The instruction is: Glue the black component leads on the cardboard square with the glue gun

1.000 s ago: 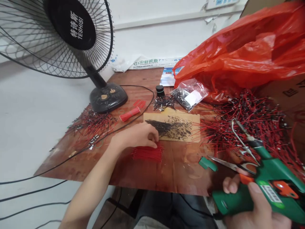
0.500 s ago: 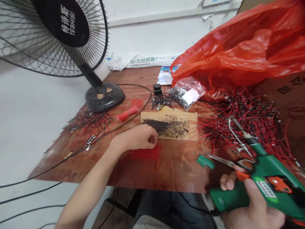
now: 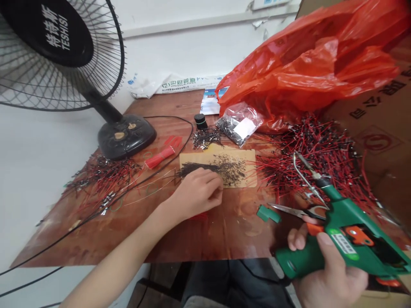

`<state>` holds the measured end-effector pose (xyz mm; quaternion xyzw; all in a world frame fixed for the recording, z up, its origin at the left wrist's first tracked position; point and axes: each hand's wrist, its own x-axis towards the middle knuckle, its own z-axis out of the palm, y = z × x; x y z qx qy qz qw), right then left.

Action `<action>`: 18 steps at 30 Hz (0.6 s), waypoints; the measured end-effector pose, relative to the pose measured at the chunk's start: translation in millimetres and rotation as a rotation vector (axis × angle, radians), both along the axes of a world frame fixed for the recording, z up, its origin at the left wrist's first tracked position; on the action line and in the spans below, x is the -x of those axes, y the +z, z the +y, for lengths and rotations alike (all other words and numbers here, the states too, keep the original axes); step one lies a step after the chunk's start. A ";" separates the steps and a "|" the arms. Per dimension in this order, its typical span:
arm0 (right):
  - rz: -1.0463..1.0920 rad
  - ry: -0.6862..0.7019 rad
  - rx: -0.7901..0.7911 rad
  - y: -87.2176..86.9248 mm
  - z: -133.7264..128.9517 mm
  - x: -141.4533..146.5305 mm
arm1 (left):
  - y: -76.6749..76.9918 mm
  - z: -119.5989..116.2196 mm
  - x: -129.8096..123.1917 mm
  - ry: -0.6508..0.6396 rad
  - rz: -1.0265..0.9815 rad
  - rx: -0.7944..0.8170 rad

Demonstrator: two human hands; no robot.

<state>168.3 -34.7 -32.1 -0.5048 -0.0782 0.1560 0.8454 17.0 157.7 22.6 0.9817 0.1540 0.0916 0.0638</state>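
My left hand point(image 3: 201, 192) is closed, fingertips pressed together, at the front edge of a tan board point(image 3: 250, 171); what it pinches is too small to make out. Thin black pieces point(image 3: 195, 168) lie in a bundle on the board, just beyond the knuckles. Red wires point(image 3: 201, 217) show only partly beneath the hand. At the lower right my right hand point(image 3: 330, 269) is wrapped round the handle of a green soldering gun point(image 3: 356, 239), whose metal tip points up and to the left.
Scissors point(image 3: 289, 209) and a green piece point(image 3: 268, 214) lie left of the gun. Red-black wires heap at the right point(image 3: 321, 158) and left point(image 3: 109, 171). A fan point(image 3: 126, 134), black cable, red bag point(image 3: 305, 72) and small clear bag point(image 3: 239, 126) stand or lie behind.
The whole view has shifted. My left hand has moved right and now covers most of the red wires. My right hand still holds the soldering gun.
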 end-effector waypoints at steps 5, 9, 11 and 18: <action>-0.007 -0.016 -0.020 -2.8 -0.7 -0.8 | -13.4 -3.0 -4.5 -0.071 -0.008 -0.146; -0.020 -0.013 -0.025 -3.8 -1.0 -1.0 | -14.6 -2.5 -4.9 -0.078 0.006 -0.175; -0.020 -0.011 -0.027 -3.9 -0.9 -0.5 | -16.2 -1.8 -4.4 -0.075 0.009 -0.184; 0.024 0.006 -0.036 -5.1 -1.4 -0.1 | -20.3 -0.7 -3.7 -0.085 -0.011 -0.205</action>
